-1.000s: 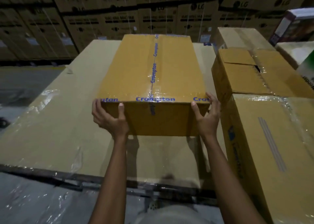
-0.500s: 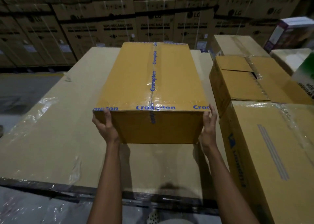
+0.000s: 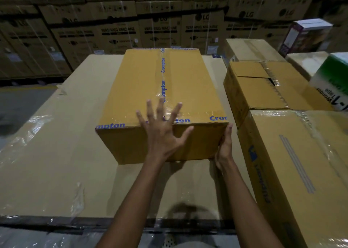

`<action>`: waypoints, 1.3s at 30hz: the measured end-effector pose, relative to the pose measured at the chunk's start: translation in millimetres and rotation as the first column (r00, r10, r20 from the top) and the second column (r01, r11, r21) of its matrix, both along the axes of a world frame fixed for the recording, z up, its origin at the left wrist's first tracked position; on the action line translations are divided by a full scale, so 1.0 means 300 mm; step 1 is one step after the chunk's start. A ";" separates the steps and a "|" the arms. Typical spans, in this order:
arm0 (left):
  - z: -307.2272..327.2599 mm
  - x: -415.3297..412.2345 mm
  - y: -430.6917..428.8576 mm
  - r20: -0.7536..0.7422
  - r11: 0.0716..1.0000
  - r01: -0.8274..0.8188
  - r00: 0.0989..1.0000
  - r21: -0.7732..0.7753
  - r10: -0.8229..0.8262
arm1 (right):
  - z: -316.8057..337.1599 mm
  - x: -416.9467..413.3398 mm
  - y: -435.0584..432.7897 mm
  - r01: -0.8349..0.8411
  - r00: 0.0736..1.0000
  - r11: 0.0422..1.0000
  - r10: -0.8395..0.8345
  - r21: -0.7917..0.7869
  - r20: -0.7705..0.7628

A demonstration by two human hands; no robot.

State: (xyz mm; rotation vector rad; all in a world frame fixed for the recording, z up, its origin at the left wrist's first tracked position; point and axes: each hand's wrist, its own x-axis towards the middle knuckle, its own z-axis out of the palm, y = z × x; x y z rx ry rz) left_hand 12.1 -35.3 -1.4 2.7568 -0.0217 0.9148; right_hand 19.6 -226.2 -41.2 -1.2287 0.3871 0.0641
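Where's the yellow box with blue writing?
Head view, centre: the yellow box lies on the wide flat carton, left of the open-flapped box, left hand and right hand at its near end.

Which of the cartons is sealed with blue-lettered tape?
The centre carton, under the spread left hand, right hand at its corner; the folded-flap carton and film-wrapped carton beside it lack that tape.

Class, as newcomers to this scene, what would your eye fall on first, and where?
The yellow box with blue tape, at centre on a wide flat carton. A left hand spreads over its near edge; the right hand touches its near right corner. Stacked washing-machine cartons fill the back.
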 end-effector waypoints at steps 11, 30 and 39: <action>-0.046 0.071 -0.064 -0.220 0.969 0.037 0.975 0.245 0.019 | -0.160 0.045 0.043 0.298 0.917 0.951 -0.262 0.081 -0.301; 0.080 0.106 0.209 0.054 0.989 -0.138 0.989 -0.057 0.141 | 0.058 0.168 0.061 0.212 0.958 0.902 -0.116 0.377 -0.262; 0.177 0.054 0.253 0.139 0.785 -0.168 0.942 -0.596 0.307 | 0.269 0.204 0.154 0.041 0.968 0.947 -0.116 0.318 0.221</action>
